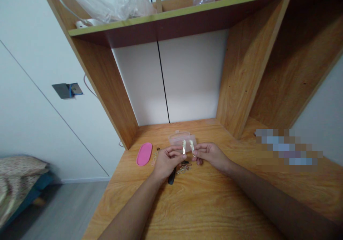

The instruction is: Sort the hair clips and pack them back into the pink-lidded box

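Between thumb and fingers, my left hand [167, 162] pinches a shiny gold hair clip [184, 146], held upright. A second gold hair clip [191, 145] is pinched in my right hand [210, 155], tilted slightly to the left and a little apart from the first. Just behind both clips stands a clear plastic box [175, 138] with its lid raised. Below my hands lie several small metallic clips [183, 168] in a loose pile, along with a black-handled item [172, 177] partly hidden by my left hand.
A pink oval tray [144, 154] lies left of my left hand, near small hair ties [154, 157]. Wooden side panels [246, 79] and a shelf [160, 22] with plastic bags [115, 8] enclose the desk [203, 204]. A blurred-out object [288, 149] lies at the right.
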Tool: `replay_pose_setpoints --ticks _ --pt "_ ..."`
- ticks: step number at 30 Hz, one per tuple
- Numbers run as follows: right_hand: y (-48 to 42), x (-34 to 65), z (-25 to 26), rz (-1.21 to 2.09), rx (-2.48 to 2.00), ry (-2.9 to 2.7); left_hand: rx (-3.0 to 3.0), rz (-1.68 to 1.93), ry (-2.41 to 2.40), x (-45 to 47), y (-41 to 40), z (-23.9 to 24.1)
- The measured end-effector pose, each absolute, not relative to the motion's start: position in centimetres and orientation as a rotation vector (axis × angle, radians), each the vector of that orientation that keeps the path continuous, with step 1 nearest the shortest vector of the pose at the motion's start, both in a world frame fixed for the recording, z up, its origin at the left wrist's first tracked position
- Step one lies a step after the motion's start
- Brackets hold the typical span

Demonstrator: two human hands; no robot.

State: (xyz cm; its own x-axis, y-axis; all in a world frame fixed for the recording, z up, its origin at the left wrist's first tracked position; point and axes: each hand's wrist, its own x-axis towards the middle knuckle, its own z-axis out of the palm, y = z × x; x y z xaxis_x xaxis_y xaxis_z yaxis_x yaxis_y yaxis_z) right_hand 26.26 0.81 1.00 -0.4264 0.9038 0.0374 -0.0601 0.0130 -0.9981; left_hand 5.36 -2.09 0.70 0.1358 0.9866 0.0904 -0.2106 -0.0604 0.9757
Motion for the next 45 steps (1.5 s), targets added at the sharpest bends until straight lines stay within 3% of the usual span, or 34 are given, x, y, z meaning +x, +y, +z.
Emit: replay_pose_setpoints --ticks 45 --pt "0.68 26.42 1.33 1.42 -0.842 -1.72 1.173 1.185 0.935 5.54 -2.49 1.35"
